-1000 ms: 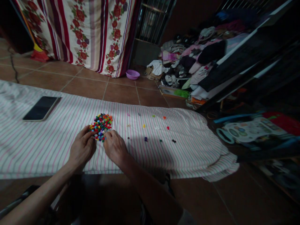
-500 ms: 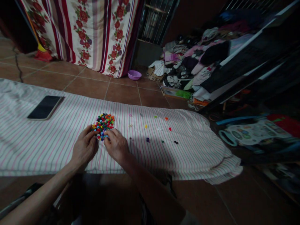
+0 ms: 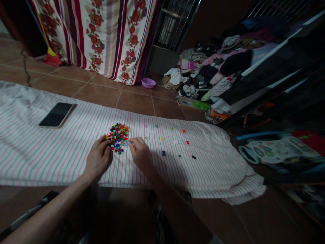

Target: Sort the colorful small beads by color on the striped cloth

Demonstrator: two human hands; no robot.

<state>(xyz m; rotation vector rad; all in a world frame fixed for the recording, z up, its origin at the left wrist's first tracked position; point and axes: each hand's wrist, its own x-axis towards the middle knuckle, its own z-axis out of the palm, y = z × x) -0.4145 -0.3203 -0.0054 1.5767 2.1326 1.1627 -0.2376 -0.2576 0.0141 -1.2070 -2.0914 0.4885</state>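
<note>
A heap of small multicoloured plastic pieces (image 3: 118, 134) lies on a striped cloth (image 3: 83, 145). My left hand (image 3: 99, 156) rests at the heap's left edge, fingers stretched out and touching it. Just right of the heap, my right hand (image 3: 141, 154) is closed in a pinch, with a tiny light blue piece (image 3: 130, 142) at its fingertips. Farther right, small pieces sit apart in loose rows, among them a yellow one (image 3: 161, 139), an orange one (image 3: 183, 131), a red one (image 3: 187, 142), dark purple ones (image 3: 164, 153) and black ones (image 3: 194, 157).
A phone (image 3: 57, 115) lies on the cloth at left. Beyond the cloth are a tiled floor, a purple basin (image 3: 148, 83), a broom (image 3: 52, 58) and a floral curtain (image 3: 109, 40). A pile of clothes (image 3: 208, 67) and a colourful plastic item (image 3: 269, 149) are at right.
My right hand has moved from over the heap to its right side, a light blue piece in its pinch. My left hand stays at the heap's edge. The view has shifted slightly.
</note>
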